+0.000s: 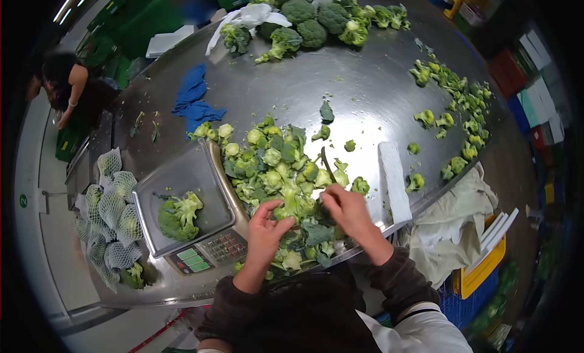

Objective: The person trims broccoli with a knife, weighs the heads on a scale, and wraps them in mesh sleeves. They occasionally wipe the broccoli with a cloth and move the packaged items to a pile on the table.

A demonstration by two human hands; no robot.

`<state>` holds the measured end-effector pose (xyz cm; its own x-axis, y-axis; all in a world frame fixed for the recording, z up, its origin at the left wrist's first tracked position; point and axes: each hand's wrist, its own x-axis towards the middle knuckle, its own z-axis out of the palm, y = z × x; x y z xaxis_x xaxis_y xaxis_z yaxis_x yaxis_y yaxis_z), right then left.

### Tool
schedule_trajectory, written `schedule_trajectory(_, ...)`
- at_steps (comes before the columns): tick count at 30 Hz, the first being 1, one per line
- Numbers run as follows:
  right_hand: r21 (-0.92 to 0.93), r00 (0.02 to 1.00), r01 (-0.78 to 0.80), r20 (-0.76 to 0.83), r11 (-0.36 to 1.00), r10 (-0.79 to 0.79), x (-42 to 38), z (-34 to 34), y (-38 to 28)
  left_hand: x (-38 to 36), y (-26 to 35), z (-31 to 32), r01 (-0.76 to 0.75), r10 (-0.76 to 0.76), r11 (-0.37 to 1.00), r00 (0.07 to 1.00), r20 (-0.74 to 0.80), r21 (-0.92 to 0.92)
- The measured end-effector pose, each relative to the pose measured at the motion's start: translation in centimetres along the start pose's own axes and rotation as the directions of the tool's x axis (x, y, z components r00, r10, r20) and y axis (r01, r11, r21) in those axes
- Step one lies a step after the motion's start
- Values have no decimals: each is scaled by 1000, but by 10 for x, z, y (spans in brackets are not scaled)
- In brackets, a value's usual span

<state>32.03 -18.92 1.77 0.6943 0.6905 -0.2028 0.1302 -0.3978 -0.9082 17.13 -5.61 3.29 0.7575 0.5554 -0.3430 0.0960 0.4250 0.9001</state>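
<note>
Both hands out in front of the body at the near edge of the scene, forearms in dark sleeves rising from the lower middle and angling slightly toward each other. Left hand palm down, fingers spread and lightly curled, thumb pointing right toward the other hand. Right hand a little farther and to the right, back of the hand up, fingers bent and drawn together in a pinch around something small, not clear what. Hands near each other, not touching. Wrists bare below the sleeve cuffs.
</note>
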Motion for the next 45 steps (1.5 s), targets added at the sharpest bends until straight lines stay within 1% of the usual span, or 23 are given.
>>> schedule_trajectory(1,-341,978,112,-128,933,-164,-5,-8,11,-3,0,-1,8,-6,998,1000,-28,57)
schedule_trajectory(3,-433,990,-13,-131,901,-49,-17,-20,25,-10,7,0,29,-25,997,998,-62,65)
schedule_trajectory(7,-641,992,7,-92,767,-86,-22,-4,58,-22,11,-4,14,-13,987,1000,-9,159)
schedule_trajectory(9,-615,993,42,-62,788,-101,-19,-3,63,-26,7,-10,-2,1,988,1000,4,154)
schedule_trajectory(11,-522,996,-3,-81,853,-46,-17,-4,60,-29,6,-18,2,-7,946,1000,14,325)
schedule_trajectory(12,-454,984,-179,-79,873,160,-15,-4,61,-31,11,-17,0,-3,945,1000,11,327)
schedule_trajectory(13,-455,985,-174,-75,873,157,-16,-6,67,-35,20,-15,26,-24,932,1000,-9,363)
schedule_trajectory(15,-3,979,-189,-74,982,188,-22,-6,83,-37,21,-12,55,-45,916,998,-35,398)
schedule_trajectory(16,184,981,-178,-50,967,190,-27,-6,68,-34,15,-9,100,-100,995,990,-101,-1)
schedule_trajectory(17,186,981,-178,-43,966,189,-32,-3,49,-33,11,-8,105,-175,910,974,-141,-401)
schedule_trajectory(18,100,996,-13,-88,995,22,-38,0,29,-38,26,-6,250,-328,834,942,-76,-492)
schedule_trajectory(19,10,981,152,-120,988,-150,-44,1,9,-39,25,-11,248,-327,837,941,-83,-488)
schedule_trajectory(21,-65,988,157,13,985,-157,-52,4,-18,-40,17,-22,480,-375,402,863,337,-780)
schedule_trajectory(22,-117,951,308,38,944,-306,-50,7,-20,-42,13,-22,524,-349,290,837,421,-800)
schedule_trajectory(23,-166,893,450,70,878,-444,-47,8,-21,-45,11,-21,525,-352,293,836,420,-799)
schedule_trajectory(25,-178,863,505,114,844,-493,-43,10,-20,-49,11,-17,604,-335,244,787,518,-759)
schedule_trajectory(29,-220,816,569,264,792,-514,-34,6,-18,-53,15,-13,667,-378,280,737,560,-690)
schedule_trajectory(36,-236,821,549,334,802,-463,-24,-4,-12,-54,14,-9,687,-453,348,719,527,-637)
schedule_trajectory(38,-294,897,441,177,848,-405,-18,-6,6,-52,9,-13,679,-381,262,726,573,-686)
schedule_trajectory(39,-129,995,103,-4,986,-104,-12,-8,16,-55,12,-13,678,-379,262,727,572,-687)
schedule_trajectory(42,-231,995,95,0,968,-98,-7,-29,36,-61,13,-14,660,-363,274,744,561,-699)
schedule_trajectory(44,-240,993,111,68,964,-97,-19,-23,15,-54,6,-21,598,-441,474,797,413,-647)
schedule_trajectory(45,-260,985,136,139,956,-102,-22,-21,5,-51,14,-11,598,-437,477,797,416,-644)
